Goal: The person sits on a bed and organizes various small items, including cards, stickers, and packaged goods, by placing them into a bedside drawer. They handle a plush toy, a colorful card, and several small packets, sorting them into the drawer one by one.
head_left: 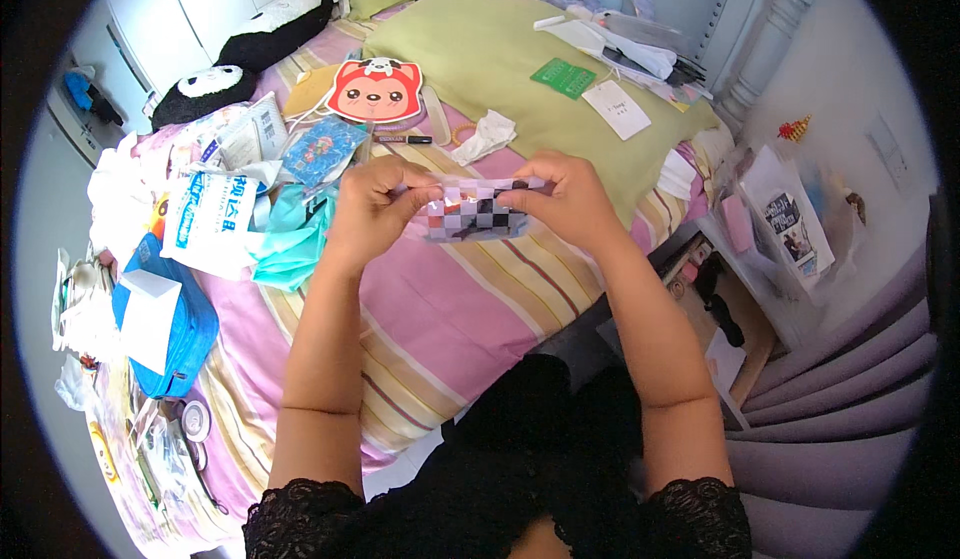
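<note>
Checkered plastic pouch (pixel 476 221): glossy, crinkled, roughly rectangular, with pale and dark squares; held above the pink, yellow-striped fabric bedspread (pixel 430 304) between both hands.
Left hand (pixel 382 204): grip pinching the pouch's upper left corner, thumb against fingers.
Right hand (pixel 566 199): grip pinching its upper right corner.
Crumpled white tissue (pixel 487 137): creased, just beyond the pouch.
Red-edged animal-face piece (pixel 375 91): flat, with pointed ears.
Blue zippered case (pixel 192 324): rounded, at far left.

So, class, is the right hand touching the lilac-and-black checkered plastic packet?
Touching. The head view shows the right hand pinching the packet, thumb across its front.
</note>
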Tool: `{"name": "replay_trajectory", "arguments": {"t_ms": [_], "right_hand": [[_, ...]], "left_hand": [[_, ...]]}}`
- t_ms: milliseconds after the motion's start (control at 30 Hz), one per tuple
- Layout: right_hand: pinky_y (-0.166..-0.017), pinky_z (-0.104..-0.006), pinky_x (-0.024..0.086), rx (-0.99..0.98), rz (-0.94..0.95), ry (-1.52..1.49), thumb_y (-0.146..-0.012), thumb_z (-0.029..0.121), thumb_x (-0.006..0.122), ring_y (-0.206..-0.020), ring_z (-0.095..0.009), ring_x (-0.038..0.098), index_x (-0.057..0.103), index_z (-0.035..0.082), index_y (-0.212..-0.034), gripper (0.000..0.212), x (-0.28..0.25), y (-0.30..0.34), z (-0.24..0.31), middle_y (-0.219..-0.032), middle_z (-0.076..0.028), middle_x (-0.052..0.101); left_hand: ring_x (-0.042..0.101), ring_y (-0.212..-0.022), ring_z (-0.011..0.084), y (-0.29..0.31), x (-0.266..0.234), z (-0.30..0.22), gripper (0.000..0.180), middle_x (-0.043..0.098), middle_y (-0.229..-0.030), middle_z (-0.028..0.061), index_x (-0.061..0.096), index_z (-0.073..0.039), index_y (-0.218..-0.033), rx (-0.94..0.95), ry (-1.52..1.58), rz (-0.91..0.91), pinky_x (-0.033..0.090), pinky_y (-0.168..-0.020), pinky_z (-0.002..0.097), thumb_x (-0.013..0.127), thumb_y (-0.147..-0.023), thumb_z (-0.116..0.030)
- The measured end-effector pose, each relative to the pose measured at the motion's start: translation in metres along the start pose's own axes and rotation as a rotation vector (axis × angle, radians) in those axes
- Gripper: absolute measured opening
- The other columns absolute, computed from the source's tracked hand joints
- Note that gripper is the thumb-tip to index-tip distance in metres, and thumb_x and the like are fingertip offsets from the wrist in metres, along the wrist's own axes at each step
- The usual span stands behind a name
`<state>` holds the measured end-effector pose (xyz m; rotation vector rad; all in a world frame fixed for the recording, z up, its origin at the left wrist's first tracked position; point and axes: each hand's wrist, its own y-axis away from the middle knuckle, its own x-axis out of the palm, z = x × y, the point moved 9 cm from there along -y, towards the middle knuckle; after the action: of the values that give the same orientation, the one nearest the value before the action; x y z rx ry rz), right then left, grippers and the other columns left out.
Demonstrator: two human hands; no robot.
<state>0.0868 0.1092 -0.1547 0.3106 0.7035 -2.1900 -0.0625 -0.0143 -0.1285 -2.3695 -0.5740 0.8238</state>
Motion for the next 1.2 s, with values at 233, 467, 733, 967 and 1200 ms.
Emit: {"name": "replay_trajectory", "arguments": {"t_ms": [233, 467, 733, 967, 1200], "right_hand": [[-0.066, -0.0228, 0.046, 0.15, -0.149, -0.43, -0.075, 0.004, 0.072, -0.072, -0.009, 0.057, 0.063, 0.001, -0.098, 0.025, 0.009, -0.009, -0.04, -0.086, -0.003, 0.064], [-0.072, -0.0236, 0.048, 0.194, -0.225, -0.845, -0.082, 0.002, 0.065, -0.079, -0.01, 0.061, 0.064, -0.001, -0.099, 0.018, 0.015, 0.01, -0.082, -0.092, -0.005, 0.066], [-0.065, -0.0207, 0.045, 0.122, -0.278, -0.604, -0.08, 0.004, 0.068, -0.072, -0.006, 0.056, 0.066, 0.001, -0.09, 0.011, 0.017, 0.015, -0.069, -0.082, 0.0, 0.064], [-0.07, -0.0225, 0.048, 0.129, -0.25, -0.616, -0.081, 0.0, 0.065, -0.08, -0.008, 0.059, 0.06, 0.001, -0.105, 0.024, 0.019, 0.028, -0.061, -0.092, -0.003, 0.064], [-0.074, -0.0246, 0.049, 0.161, -0.079, -0.605, -0.078, -0.004, 0.064, -0.084, -0.01, 0.06, 0.058, 0.001, -0.11, 0.032, 0.023, 0.039, -0.056, -0.096, -0.004, 0.064]], "left_hand": [[0.048, -0.051, 0.0041, 0.01, 0.004, 0.048, 0.007, 0.06, -0.061, 0.0026, 0.065, 0.003, -0.075, -0.247, 0.116, -0.035, 0.037, -0.045, 0.0206, 0.07, -0.078, -0.001], [0.049, -0.05, 0.0042, 0.006, 0.01, 0.046, 0.005, 0.061, -0.061, 0.0022, 0.066, 0.0, -0.076, -0.173, 0.038, -0.011, 0.038, -0.045, 0.0214, 0.069, -0.078, -0.003], [0.061, -0.059, 0.0283, -0.022, 0.049, -0.036, 0.01, 0.061, -0.064, 0.0146, 0.064, -0.001, -0.074, 0.249, -0.335, 0.256, 0.044, -0.053, 0.0358, 0.071, -0.07, -0.008], [0.058, -0.07, 0.0303, -0.012, 0.072, -0.005, 0.015, 0.059, -0.07, 0.0136, 0.064, -0.001, -0.077, -0.071, -0.076, 0.359, 0.045, -0.061, 0.0376, 0.071, -0.07, -0.012], [0.06, -0.087, 0.0297, 0.002, 0.119, 0.004, 0.029, 0.06, -0.096, 0.0113, 0.068, -0.005, -0.088, 0.083, -0.474, 0.729, 0.047, -0.071, 0.0405, 0.07, -0.073, -0.03]]}}
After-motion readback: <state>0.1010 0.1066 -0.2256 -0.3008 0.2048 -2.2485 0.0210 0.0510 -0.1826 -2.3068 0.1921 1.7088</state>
